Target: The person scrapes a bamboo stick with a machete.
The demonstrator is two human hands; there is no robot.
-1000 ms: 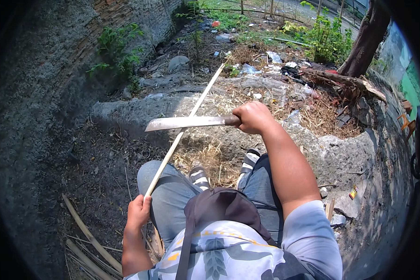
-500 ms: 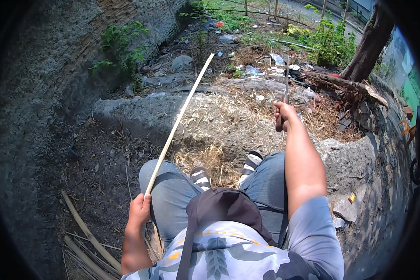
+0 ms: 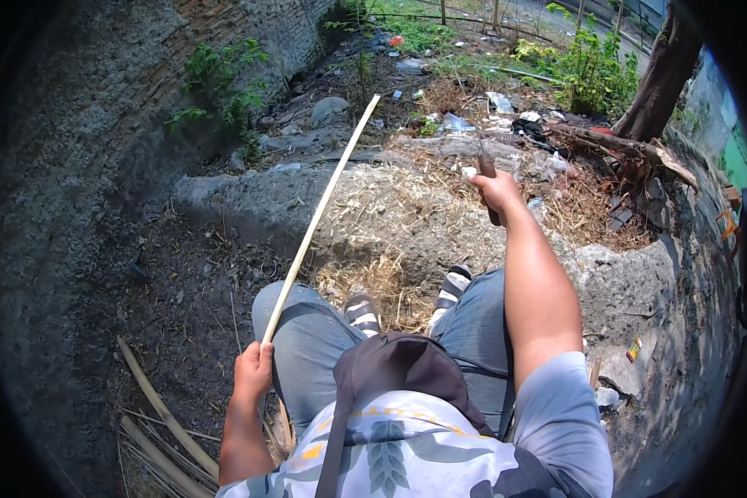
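Observation:
My left hand [image 3: 253, 372] is closed around the lower end of a long pale strip of wood or bamboo [image 3: 322, 209]. From there the strip crosses my left knee and slants up and away to the right, its far end free in the air. My right hand [image 3: 503, 194], arm stretched forward, grips the dark brown handle of a knife [image 3: 487, 166]. The thin blade points away from me and leans left, hard to make out against the ground. Knife and strip are apart.
Straw-like shavings [image 3: 382, 199] cover the concrete ledge before my feet. Long curved stalks [image 3: 162, 411] lie at lower left. A rough wall [image 3: 100, 166] rises on the left. A tree trunk [image 3: 657, 83] stands far right, with scattered litter [image 3: 456, 123] and plants beyond.
My right hand has moved slightly left, and the knife's blade has swung from upright to leaning left. My left hand and the strip have barely moved.

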